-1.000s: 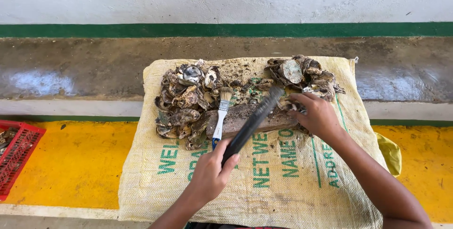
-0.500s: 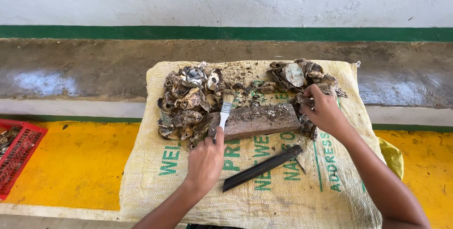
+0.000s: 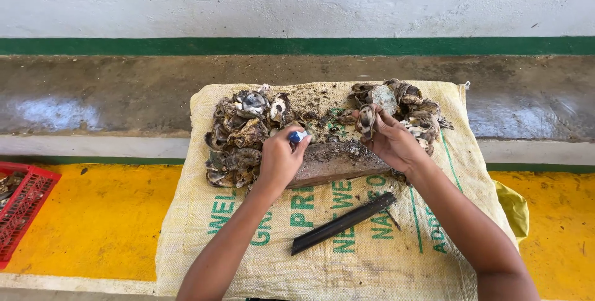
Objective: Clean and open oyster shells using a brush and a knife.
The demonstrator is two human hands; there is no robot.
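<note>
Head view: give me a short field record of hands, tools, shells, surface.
left hand: left hand grips a small blue-and-white-handled tool, over the brown wooden block
right hand: right hand holds a rough grey oyster shell
loose tool: long flat black metal bar, lying free on the sack
shell piles: left pile of grey-brown shells; right pile of grey-brown shells
surface: tan woven sack with green print
edge: red plastic crate, far left

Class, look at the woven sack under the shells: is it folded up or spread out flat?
Spread flat. The woven sack lies open across the ledge, carrying both shell piles, the wooden block and the dark bar.
</note>
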